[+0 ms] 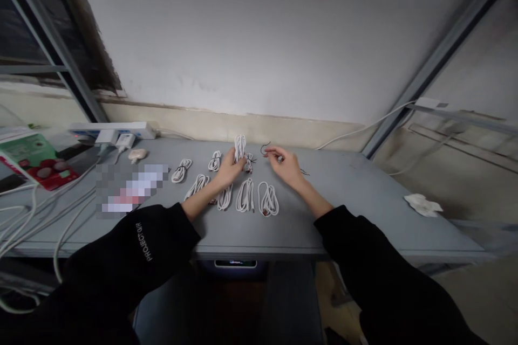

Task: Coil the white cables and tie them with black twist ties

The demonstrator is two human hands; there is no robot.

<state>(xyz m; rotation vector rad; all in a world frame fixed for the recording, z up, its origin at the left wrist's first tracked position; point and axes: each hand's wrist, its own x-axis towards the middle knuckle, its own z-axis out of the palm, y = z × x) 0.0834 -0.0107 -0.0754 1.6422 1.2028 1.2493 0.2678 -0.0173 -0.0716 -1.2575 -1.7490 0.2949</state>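
"PROJECTOR" — as far as can be made out — is printed in white on the black left sleeve [121, 259]; the print on the green box [36, 159] cannot be read.

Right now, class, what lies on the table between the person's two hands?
In the head view, a small bundle of white cable lies there, nearer the left hand than the right hand.
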